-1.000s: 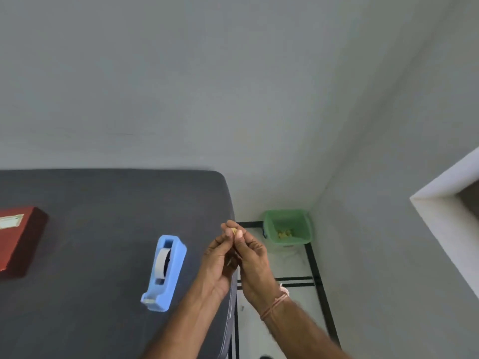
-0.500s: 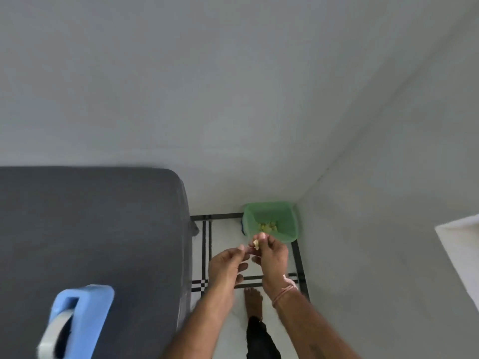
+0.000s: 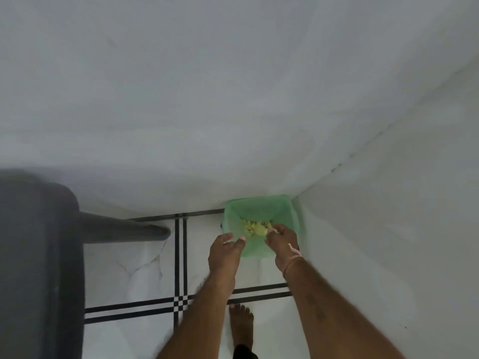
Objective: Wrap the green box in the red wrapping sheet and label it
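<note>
Step in hand: we judge this a tidy-up moment, waste going into the bin, not wrapping or labelling.
Right grip: the right grip (image 3: 282, 242) hangs right over the mouth of the green bin (image 3: 259, 209), thumb and forefinger pinching what looks like a small pale scrap (image 3: 274, 230).
Left grip: the left grip (image 3: 224, 252) sits just beside the right one at the bin's near rim, fingers loosely spread and holding nothing.
In the bin: yellowish scraps (image 3: 255, 226) lie just ahead of the right grip's fingertips.
Next move: we expect the pinch to let go over the opening. If the scrap is sticky it may cling and need a flick or a rub from the left grip.
After that: we turn back to the grey worktop (image 3: 39, 255), well off to the left of both grips.
Green box: it's out of view, along with the red sheet.
How it looks: we cannot tell its wrap or label from here.
</note>
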Demonstrator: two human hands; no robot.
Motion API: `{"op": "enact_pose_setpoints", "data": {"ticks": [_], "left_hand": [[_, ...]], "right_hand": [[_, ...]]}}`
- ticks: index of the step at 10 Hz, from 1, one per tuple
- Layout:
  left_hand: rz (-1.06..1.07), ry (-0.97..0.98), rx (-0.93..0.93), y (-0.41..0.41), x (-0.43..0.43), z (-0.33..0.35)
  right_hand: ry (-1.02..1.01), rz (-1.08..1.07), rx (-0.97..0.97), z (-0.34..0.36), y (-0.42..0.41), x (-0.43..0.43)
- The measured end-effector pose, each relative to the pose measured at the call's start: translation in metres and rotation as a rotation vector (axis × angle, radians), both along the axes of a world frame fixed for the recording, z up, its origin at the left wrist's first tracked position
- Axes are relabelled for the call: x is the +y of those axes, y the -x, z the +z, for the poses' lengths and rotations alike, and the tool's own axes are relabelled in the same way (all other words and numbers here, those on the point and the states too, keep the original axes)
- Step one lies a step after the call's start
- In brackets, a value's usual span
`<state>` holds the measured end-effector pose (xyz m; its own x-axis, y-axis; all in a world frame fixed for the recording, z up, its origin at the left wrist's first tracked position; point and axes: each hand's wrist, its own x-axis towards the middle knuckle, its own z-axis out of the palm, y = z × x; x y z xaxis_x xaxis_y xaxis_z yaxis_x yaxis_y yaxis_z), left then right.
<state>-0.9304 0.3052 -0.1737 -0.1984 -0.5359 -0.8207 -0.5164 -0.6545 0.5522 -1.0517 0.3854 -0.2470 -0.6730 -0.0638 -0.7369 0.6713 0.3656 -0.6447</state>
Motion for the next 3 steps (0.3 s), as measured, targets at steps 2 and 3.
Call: {"op": "enact_pose_setpoints", "data": {"ticks": [2, 3], "left_hand": [[-0.092, 0.011, -0.012, 0.002, -0.002, -0.002], [-0.156, 0.092, 0.009, -0.018, 0.0, 0.039]], "right_hand": [[-0.001, -0.009, -0.058, 0.015, 0.004, 0.008], [0.059, 0.1, -0.003, 0.075, -0.027, 0.009]]}}
